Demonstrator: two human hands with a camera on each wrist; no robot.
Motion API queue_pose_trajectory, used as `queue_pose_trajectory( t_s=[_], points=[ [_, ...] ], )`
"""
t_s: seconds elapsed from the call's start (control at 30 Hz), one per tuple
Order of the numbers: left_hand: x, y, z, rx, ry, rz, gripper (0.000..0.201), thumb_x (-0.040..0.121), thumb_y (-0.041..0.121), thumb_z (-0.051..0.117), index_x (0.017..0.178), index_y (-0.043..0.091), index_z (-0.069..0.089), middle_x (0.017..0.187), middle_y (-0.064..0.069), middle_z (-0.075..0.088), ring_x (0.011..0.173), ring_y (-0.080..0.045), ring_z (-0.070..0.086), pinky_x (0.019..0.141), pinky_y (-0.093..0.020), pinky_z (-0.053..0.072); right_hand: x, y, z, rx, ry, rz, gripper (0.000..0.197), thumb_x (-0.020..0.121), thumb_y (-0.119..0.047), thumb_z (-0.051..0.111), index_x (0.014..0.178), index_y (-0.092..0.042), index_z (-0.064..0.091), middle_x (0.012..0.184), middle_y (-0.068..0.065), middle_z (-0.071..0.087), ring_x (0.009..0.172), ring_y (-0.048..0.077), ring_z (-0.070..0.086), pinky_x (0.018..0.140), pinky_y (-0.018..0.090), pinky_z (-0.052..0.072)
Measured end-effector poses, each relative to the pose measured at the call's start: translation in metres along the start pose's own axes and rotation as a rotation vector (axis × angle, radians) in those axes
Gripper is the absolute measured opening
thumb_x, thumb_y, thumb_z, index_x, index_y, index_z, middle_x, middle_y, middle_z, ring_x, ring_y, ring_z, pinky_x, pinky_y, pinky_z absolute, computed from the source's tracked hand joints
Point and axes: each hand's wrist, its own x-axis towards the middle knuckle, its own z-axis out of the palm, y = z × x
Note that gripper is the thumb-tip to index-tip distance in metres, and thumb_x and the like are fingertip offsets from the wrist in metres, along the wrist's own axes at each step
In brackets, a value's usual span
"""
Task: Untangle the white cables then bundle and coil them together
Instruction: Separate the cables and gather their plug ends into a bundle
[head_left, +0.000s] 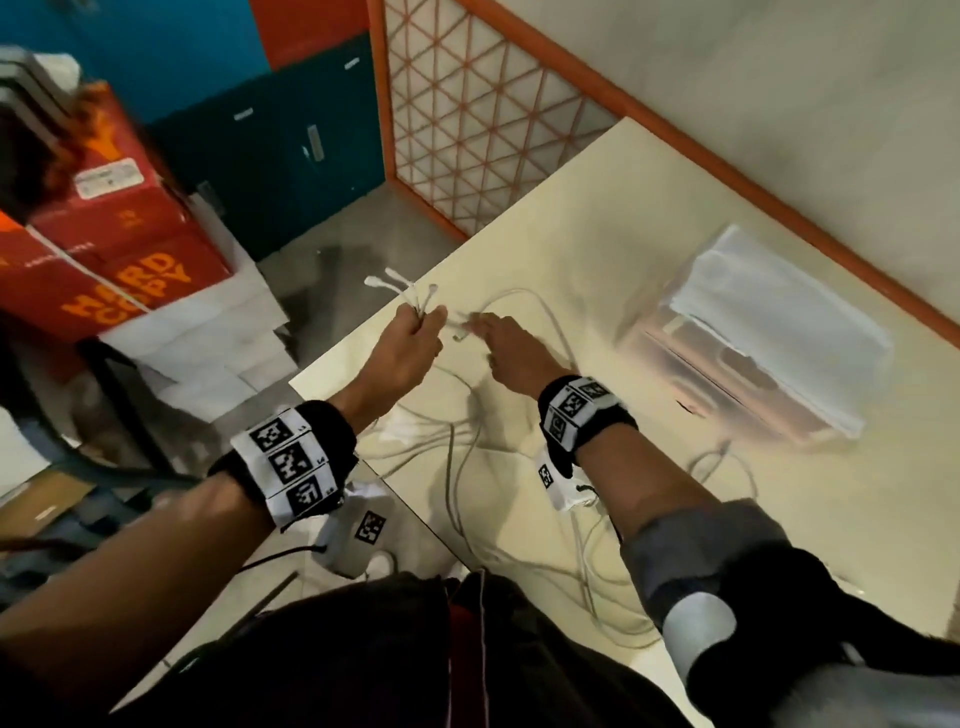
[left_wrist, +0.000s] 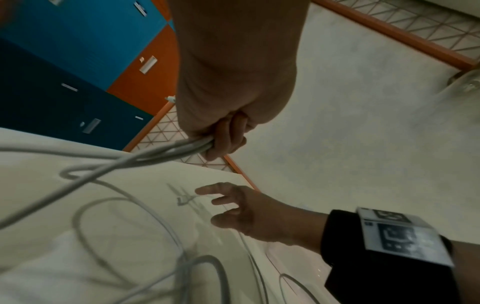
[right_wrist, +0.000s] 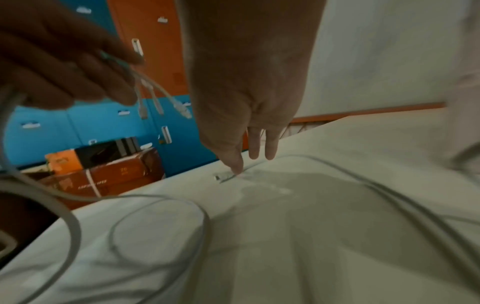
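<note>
Several white cables (head_left: 467, 467) lie in loose loops across the cream table (head_left: 597, 249). My left hand (head_left: 415, 332) is raised near the table's far left corner and grips a bunch of cable ends (right_wrist: 155, 100), whose plugs (head_left: 387, 280) stick out beyond the fist. In the left wrist view the gripped cable bunch (left_wrist: 182, 149) runs out of the curled fingers (left_wrist: 228, 135). My right hand (head_left: 498, 348) reaches flat over the table with straight fingers. One fingertip (right_wrist: 237, 167) touches a loose plug (right_wrist: 224, 177) lying on the surface.
A stack of white paper (head_left: 769, 322) on a clear box lies at the table's right. An orange-framed lattice screen (head_left: 467, 114) stands behind the table. Red cartons (head_left: 114, 239) and blue lockers (head_left: 291, 156) fill the left side beyond the table's edge.
</note>
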Motion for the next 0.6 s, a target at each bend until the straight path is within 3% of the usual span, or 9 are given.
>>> queue_pose_trajectory(
  t_s=[0.1, 0.2, 0.27, 0.33, 0.4, 0.5, 0.53, 0.6],
  points=[
    [-0.002, -0.001, -0.006, -0.050, -0.028, 0.011, 0.025, 0.099, 0.037, 0.039, 0.090, 0.014, 0.034, 0.072, -0.008, 0.035, 0.053, -0.011, 0.029, 0.045, -0.023, 0.024, 0.011, -0.003, 0.011, -0.046, -0.071, -0.034, 0.056, 0.093, 0.001, 0.039, 0.146, -0.014, 0.031, 0.152, 0.009, 0.032, 0.136, 0.030, 0.032, 0.107, 0.042, 0.034],
    [-0.003, 0.000, -0.009, -0.020, -0.033, 0.033, 0.035, 0.100, 0.039, 0.035, 0.076, 0.014, 0.033, 0.061, 0.002, 0.039, 0.047, -0.008, 0.034, 0.041, -0.018, 0.028, 0.016, -0.002, 0.022, -0.036, 0.032, -0.056, 0.040, 0.088, 0.002, 0.039, 0.126, -0.005, 0.050, 0.130, 0.017, 0.049, 0.115, 0.035, 0.048, 0.094, 0.047, 0.043],
    [-0.004, 0.002, -0.009, 0.012, -0.040, 0.066, 0.039, 0.101, 0.039, 0.029, 0.071, 0.015, 0.033, 0.058, 0.003, 0.039, 0.041, -0.005, 0.034, 0.037, -0.014, 0.028, 0.014, -0.004, 0.021, -0.030, 0.050, -0.028, 0.026, 0.089, 0.001, 0.042, 0.112, -0.003, 0.054, 0.118, 0.021, 0.052, 0.106, 0.035, 0.053, 0.089, 0.044, 0.046],
    [-0.004, 0.003, -0.008, 0.052, -0.064, 0.103, 0.040, 0.102, 0.040, 0.025, 0.072, 0.015, 0.033, 0.059, 0.004, 0.040, 0.040, -0.004, 0.035, 0.042, -0.015, 0.030, 0.011, -0.004, 0.019, -0.094, -0.007, -0.005, 0.021, 0.087, 0.002, 0.045, 0.104, -0.007, 0.054, 0.117, 0.018, 0.052, 0.109, 0.035, 0.051, 0.090, 0.042, 0.040],
    [-0.004, 0.004, -0.006, 0.085, -0.084, 0.144, 0.038, 0.102, 0.039, 0.025, 0.076, 0.013, 0.035, 0.064, 0.004, 0.041, 0.045, -0.003, 0.038, 0.049, -0.017, 0.031, 0.006, -0.003, 0.014, -0.102, -0.014, 0.049, 0.024, 0.085, 0.000, 0.045, 0.106, -0.010, 0.054, 0.113, 0.011, 0.053, 0.112, 0.033, 0.047, 0.091, 0.042, 0.033],
    [-0.005, 0.008, 0.000, 0.050, -0.114, 0.201, 0.030, 0.103, 0.033, 0.025, 0.087, 0.010, 0.036, 0.075, -0.004, 0.037, 0.056, -0.005, 0.035, 0.053, -0.012, 0.036, 0.000, -0.004, -0.004, 0.227, 0.167, 0.136, 0.026, 0.086, 0.003, 0.043, 0.104, -0.009, 0.057, 0.105, 0.011, 0.060, 0.104, 0.028, 0.051, 0.081, 0.037, 0.035],
    [-0.004, 0.009, 0.002, 0.040, -0.123, 0.225, 0.030, 0.103, 0.032, 0.025, 0.088, 0.008, 0.036, 0.076, -0.005, 0.036, 0.057, -0.004, 0.034, 0.054, -0.011, 0.036, -0.003, -0.005, -0.016, 0.391, 0.255, 0.142, 0.024, 0.087, 0.003, 0.042, 0.103, -0.007, 0.058, 0.101, 0.012, 0.063, 0.096, 0.022, 0.057, 0.077, 0.030, 0.040],
    [-0.003, 0.013, 0.008, 0.066, -0.126, 0.288, 0.036, 0.103, 0.032, 0.026, 0.090, 0.001, 0.037, 0.076, -0.001, 0.041, 0.056, 0.000, 0.038, 0.059, -0.015, 0.035, -0.016, -0.009, -0.047, 0.650, 0.391, 0.145, 0.016, 0.093, -0.002, 0.044, 0.101, -0.006, 0.058, 0.089, 0.007, 0.065, 0.071, -0.003, 0.061, 0.066, 0.014, 0.043]
  ],
)
